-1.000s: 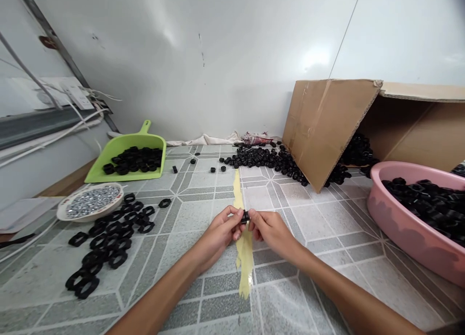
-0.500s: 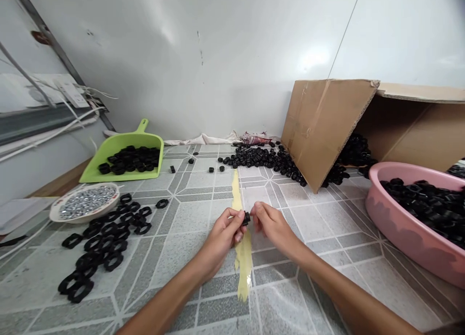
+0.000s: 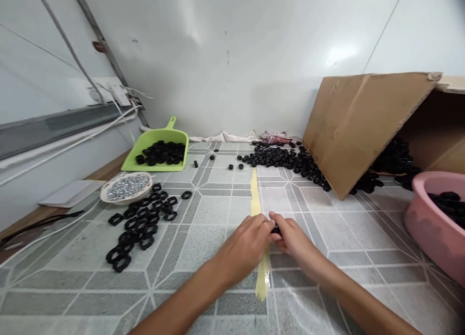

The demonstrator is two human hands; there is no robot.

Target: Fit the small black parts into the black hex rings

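My left hand (image 3: 250, 238) and my right hand (image 3: 292, 237) meet over the yellow strip (image 3: 255, 199) on the tiled surface. Between the fingertips of my right hand a small black part (image 3: 276, 229) shows, mostly covered. The fingers of my left hand are closed and pressed against it; what lies under them is hidden. To the left, several black rings (image 3: 141, 223) lie loosely beside a white bowl (image 3: 105, 193) of small silvery pieces (image 3: 129, 186).
A green dustpan (image 3: 156, 167) with black parts stands at the back left. Loose black parts (image 3: 279, 156) spread from a tilted cardboard box (image 3: 363, 126) at the back right. A pink basin (image 3: 432, 228) with black pieces is at the right edge. Cables (image 3: 65, 148) run along the left wall.
The view has turned left, so the surroundings sit further right. My hands have come together, and the black part, earlier in my left fingertips, is now between both hands and mostly covered.
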